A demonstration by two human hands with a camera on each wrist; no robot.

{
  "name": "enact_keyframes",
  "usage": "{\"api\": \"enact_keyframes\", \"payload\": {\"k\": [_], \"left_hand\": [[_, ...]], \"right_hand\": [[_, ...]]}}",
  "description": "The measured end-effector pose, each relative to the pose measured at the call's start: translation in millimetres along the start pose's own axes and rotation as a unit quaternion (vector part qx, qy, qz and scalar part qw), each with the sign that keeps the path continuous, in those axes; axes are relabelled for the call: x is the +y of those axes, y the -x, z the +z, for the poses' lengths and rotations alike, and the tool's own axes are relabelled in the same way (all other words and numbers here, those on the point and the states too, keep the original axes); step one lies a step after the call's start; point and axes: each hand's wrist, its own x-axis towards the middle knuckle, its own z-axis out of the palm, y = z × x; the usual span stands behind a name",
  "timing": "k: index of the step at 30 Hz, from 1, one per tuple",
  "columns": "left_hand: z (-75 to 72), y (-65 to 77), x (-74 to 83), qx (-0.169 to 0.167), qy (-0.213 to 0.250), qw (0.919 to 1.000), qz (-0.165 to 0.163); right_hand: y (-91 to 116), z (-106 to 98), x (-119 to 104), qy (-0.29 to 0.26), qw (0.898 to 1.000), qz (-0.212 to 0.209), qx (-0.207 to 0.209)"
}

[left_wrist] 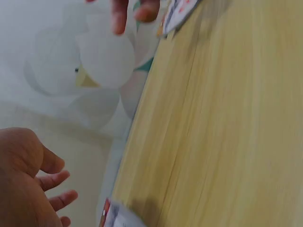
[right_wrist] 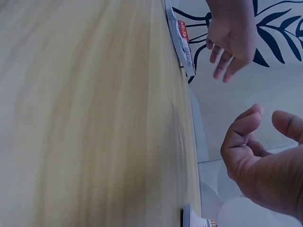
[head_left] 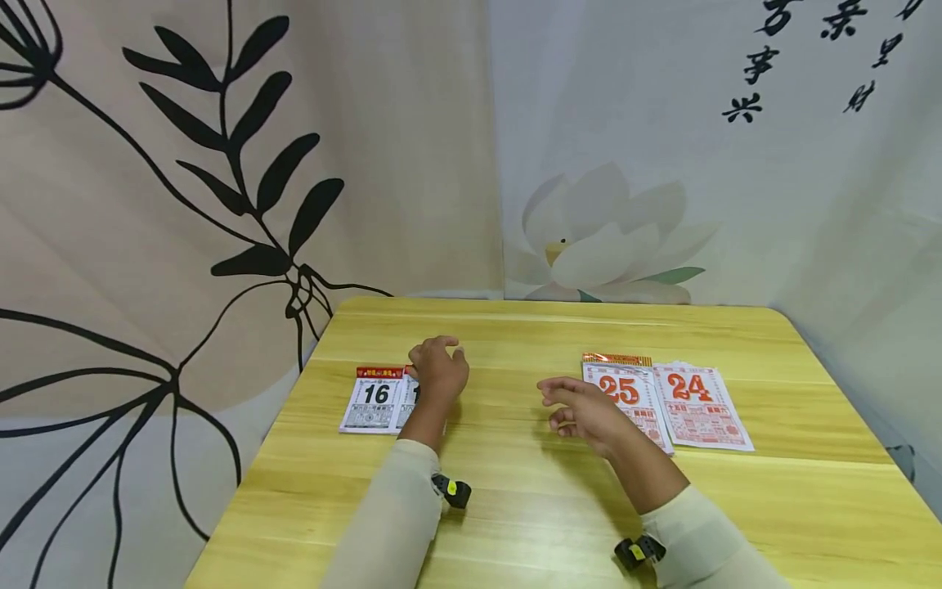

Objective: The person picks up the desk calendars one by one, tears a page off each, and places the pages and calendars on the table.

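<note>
My left hand (head_left: 440, 370) is held over the right edge of the left calendar, partly hiding a second sheet marked with a 1. Beside it lies a calendar pad (head_left: 377, 399) with a red header and a black 16. My right hand (head_left: 589, 415), fingers loosely bent, hovers at the left edge of a calendar pad (head_left: 625, 393) showing a red 25. A sheet with a red 24 (head_left: 699, 401) lies against that pad's right side. Both wrist views show nothing in either hand; the left fingers (left_wrist: 56, 180) and right fingers (right_wrist: 239, 130) are loosely spread above the table.
The wooden table (head_left: 500, 507) has rounded far corners. Behind it hangs a curtain (head_left: 412, 147) with black leaf drawings, a pale lotus and black writing. A small black camera is strapped at each wrist.
</note>
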Motion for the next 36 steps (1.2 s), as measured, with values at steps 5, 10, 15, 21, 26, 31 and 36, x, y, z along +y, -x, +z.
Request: {"api": "enact_keyframes", "payload": {"k": [5, 10, 15, 21, 26, 31, 36], "left_hand": [[-18.7, -10.1, -19.8, -0.032, -0.048, 0.9982, -0.019], [-33.6, -16.2, -35.4, -0.069, -0.113, 0.9906, -0.035], [-45.8, -21.4, -45.5, -0.079, -0.154, 0.9840, -0.040], [-55.1, -24.6, -52.1, -0.075, -0.159, 0.9836, -0.039], [-58.8, -27.0, -61.3, -0.073, -0.163, 0.9830, -0.043], [-61.3, -25.3, -70.4, -0.072, -0.164, 0.9831, -0.037], [-60.6, -25.1, -74.2, -0.078, -0.181, 0.9800, -0.023]], "right_hand": [[-1.9, 4.8, 1.1, -0.003, 1.000, -0.002, -0.007], [-1.9, 8.0, 0.9, -0.003, 1.000, -0.005, -0.014], [-2.7, 13.2, -2.6, -0.004, 1.000, -0.003, -0.021], [-2.5, 19.9, -6.6, 0.005, 1.000, -0.005, -0.031], [-5.0, 25.7, -4.8, -0.004, 0.999, -0.005, -0.036], [-6.5, 28.3, -1.1, -0.004, 0.999, -0.004, -0.040], [-7.2, 27.4, 2.8, -0.007, 0.999, -0.006, -0.051]]}}
